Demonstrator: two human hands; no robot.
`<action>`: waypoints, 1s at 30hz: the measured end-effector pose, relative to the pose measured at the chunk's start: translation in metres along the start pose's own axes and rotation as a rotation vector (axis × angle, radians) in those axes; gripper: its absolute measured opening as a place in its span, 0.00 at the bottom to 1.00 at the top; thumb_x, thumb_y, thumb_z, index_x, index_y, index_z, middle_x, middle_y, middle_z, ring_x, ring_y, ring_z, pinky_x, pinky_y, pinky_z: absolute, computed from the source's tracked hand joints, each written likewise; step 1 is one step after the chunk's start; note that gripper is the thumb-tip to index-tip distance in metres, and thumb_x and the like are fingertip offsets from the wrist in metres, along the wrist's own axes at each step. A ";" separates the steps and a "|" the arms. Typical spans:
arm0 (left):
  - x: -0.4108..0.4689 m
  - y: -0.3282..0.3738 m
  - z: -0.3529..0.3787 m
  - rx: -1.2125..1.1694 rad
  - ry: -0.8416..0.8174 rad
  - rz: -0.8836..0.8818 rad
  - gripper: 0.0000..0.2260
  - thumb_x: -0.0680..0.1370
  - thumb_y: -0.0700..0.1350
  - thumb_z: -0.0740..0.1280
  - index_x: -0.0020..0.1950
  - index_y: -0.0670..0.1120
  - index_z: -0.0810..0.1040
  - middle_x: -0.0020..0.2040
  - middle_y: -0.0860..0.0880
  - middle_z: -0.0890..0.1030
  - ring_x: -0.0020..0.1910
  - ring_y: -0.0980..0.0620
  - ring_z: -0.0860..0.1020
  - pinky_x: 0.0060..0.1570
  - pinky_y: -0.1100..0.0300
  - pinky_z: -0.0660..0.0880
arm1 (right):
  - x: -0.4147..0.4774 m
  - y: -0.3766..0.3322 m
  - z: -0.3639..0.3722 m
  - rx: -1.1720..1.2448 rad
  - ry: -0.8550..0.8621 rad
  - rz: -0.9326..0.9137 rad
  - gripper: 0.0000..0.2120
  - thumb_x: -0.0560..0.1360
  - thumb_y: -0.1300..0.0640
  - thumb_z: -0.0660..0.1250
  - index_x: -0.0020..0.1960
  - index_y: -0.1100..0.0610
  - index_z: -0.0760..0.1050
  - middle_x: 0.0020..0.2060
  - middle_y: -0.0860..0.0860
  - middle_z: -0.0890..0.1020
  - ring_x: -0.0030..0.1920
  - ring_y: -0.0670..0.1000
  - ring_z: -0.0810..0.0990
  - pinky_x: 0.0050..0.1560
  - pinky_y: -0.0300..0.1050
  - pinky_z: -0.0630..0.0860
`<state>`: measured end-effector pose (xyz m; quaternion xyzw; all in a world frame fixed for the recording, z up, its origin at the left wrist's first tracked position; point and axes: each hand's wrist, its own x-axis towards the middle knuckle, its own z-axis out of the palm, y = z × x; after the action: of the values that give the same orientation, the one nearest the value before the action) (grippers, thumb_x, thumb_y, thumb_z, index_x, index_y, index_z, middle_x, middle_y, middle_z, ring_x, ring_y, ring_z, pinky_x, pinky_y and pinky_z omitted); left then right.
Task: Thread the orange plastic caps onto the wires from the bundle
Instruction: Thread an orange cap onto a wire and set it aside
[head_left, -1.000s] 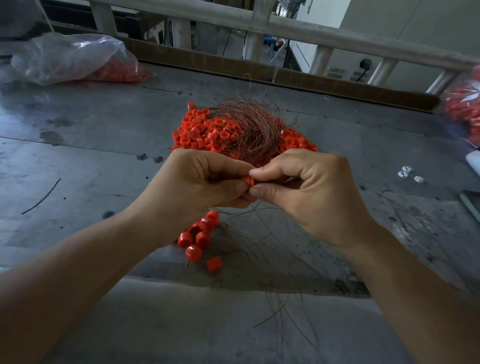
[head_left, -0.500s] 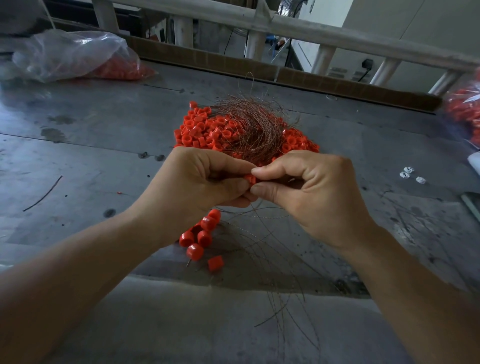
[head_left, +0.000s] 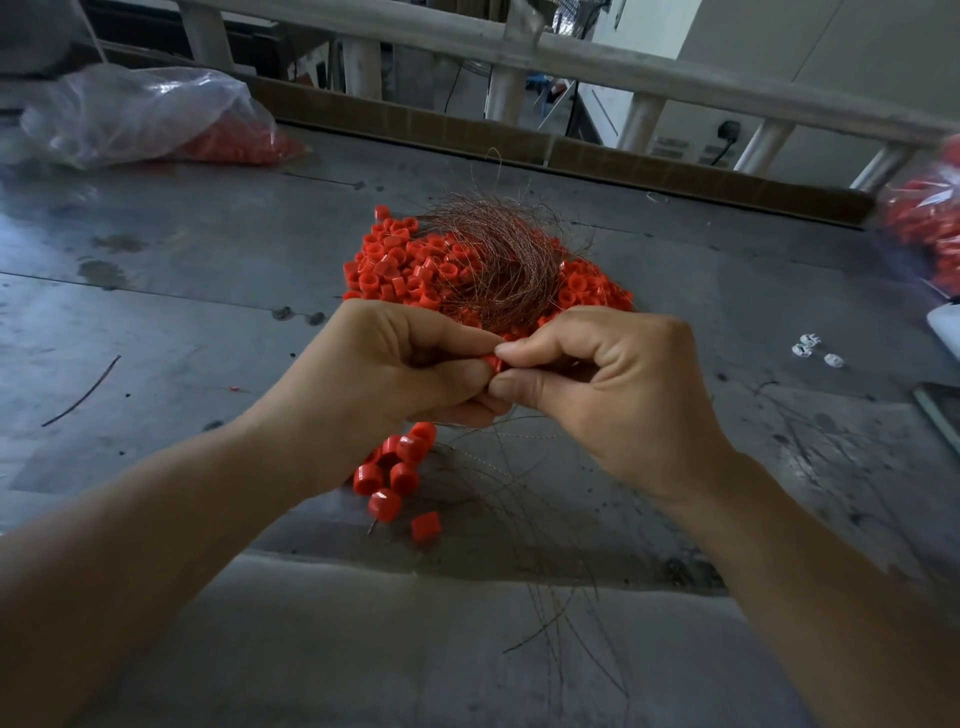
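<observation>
A heap of orange plastic caps (head_left: 400, 265) lies on the grey table (head_left: 208, 249), with a tangled bundle of thin copper wires (head_left: 498, 260) on top of it. My left hand (head_left: 395, 364) and my right hand (head_left: 613, 384) meet in front of the heap, both pinching one orange cap (head_left: 493, 362) between thumb and forefinger. Any wire inside the pinch is hidden. Several capped wires (head_left: 395, 467) hang below my left hand, and their thin wires (head_left: 545, 571) trail over the table's front edge.
A clear plastic bag of orange caps (head_left: 156, 119) lies at the back left. Another bag of caps (head_left: 930, 223) sits at the right edge. Small white bits (head_left: 810, 348) and a loose dark wire (head_left: 83, 395) lie on the table. A wooden rail (head_left: 571, 57) runs behind.
My hands stay pinched together on the cap; the right thumb and forefinger have shifted slightly. The caps and wires on the table have not moved.
</observation>
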<state>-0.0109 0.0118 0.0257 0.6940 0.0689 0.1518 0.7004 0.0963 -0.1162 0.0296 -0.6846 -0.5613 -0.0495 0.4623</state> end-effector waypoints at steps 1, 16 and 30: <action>0.000 0.001 -0.001 -0.023 -0.004 -0.008 0.11 0.62 0.41 0.67 0.40 0.51 0.85 0.35 0.46 0.84 0.35 0.53 0.83 0.35 0.67 0.77 | 0.001 0.001 0.000 0.009 0.002 -0.004 0.10 0.63 0.60 0.73 0.44 0.63 0.81 0.37 0.48 0.80 0.40 0.45 0.80 0.40 0.31 0.76; 0.000 0.000 -0.008 -0.093 -0.153 -0.077 0.16 0.60 0.44 0.70 0.46 0.52 0.84 0.37 0.43 0.84 0.37 0.49 0.84 0.35 0.64 0.78 | 0.004 0.005 -0.004 0.255 -0.124 0.022 0.10 0.61 0.59 0.74 0.41 0.54 0.78 0.35 0.47 0.80 0.37 0.47 0.81 0.39 0.40 0.79; -0.002 0.003 -0.005 -0.101 -0.202 -0.047 0.26 0.65 0.46 0.71 0.62 0.49 0.70 0.41 0.43 0.84 0.41 0.46 0.84 0.36 0.64 0.78 | 0.005 0.002 -0.003 -0.049 -0.276 -0.040 0.09 0.72 0.56 0.65 0.46 0.62 0.78 0.38 0.42 0.71 0.39 0.38 0.71 0.42 0.28 0.68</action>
<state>-0.0148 0.0160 0.0281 0.6677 0.0064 0.0679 0.7413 0.1011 -0.1145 0.0333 -0.6847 -0.6317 0.0220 0.3628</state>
